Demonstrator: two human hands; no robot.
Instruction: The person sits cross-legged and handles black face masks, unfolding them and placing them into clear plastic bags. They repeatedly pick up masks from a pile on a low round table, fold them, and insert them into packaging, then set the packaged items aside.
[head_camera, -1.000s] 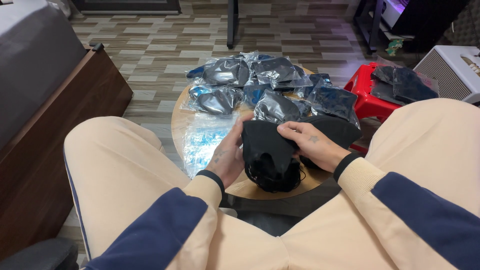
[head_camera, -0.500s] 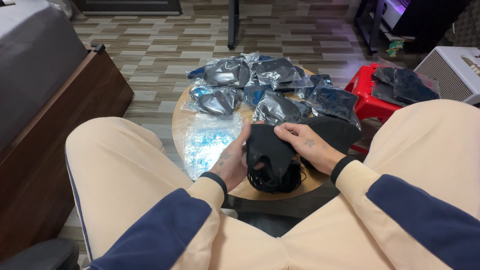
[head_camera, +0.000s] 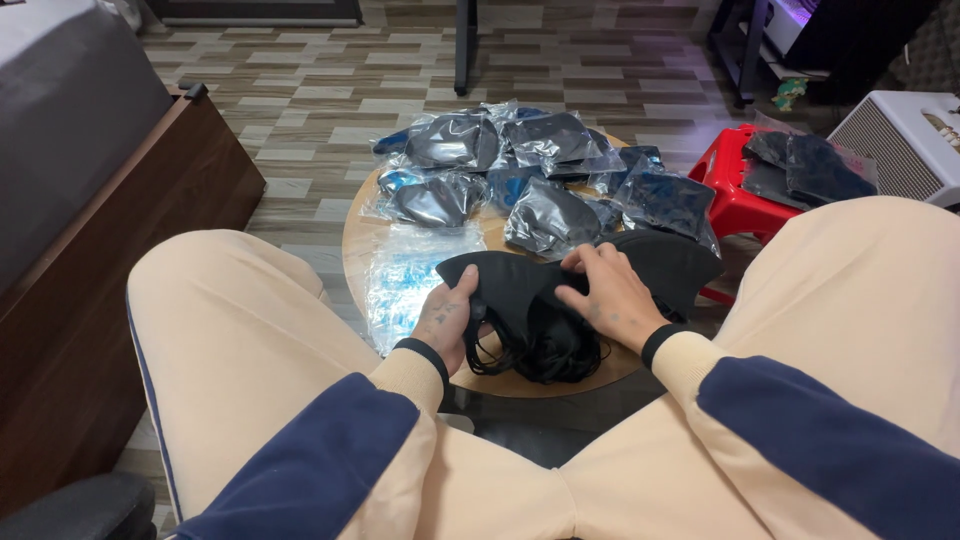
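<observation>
A black fabric piece with thin straps (head_camera: 510, 290) lies spread over the near edge of a small round wooden table (head_camera: 352, 250). My left hand (head_camera: 447, 318) grips its left side, thumb on top. Over its right part rests my right hand (head_camera: 610, 293), fingers pressing down on the cloth. A tangle of black straps (head_camera: 545, 352) bunches below the two hands. An empty clear plastic bag (head_camera: 405, 280) lies flat on the table just left of my left hand. Both arms wear cream sleeves with navy upper parts.
Several clear bags holding black items (head_camera: 545, 185) cover the far half of the table. A red stool (head_camera: 735, 190) with more black pieces stands right, a white speaker-like box (head_camera: 900, 140) beyond it. A dark wooden cabinet (head_camera: 110, 290) is left. My cream-trousered knees flank the table.
The black piece has been opened out wider and flatter, its left end now reaching past my left hand. My right hand has shifted slightly right across the cloth.
</observation>
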